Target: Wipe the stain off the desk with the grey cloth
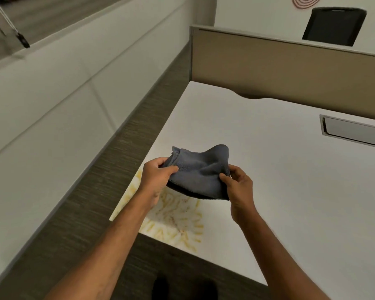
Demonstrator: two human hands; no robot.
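Note:
A folded grey cloth (200,172) hangs in the air above the white desk (290,180), held by both hands. My left hand (157,180) pinches its left edge and my right hand (239,187) pinches its right edge. Beneath and in front of the cloth, a yellowish smeared stain (178,217) with brown specks spreads over the desk's near left corner. The cloth and my left hand hide part of the stain.
A tan partition panel (290,68) stands along the desk's far edge. A metal cable tray (355,131) is set into the desk at the right. Dark carpet (117,148) runs along the desk's left side beside a white wall. A black chair (333,24) stands beyond the partition.

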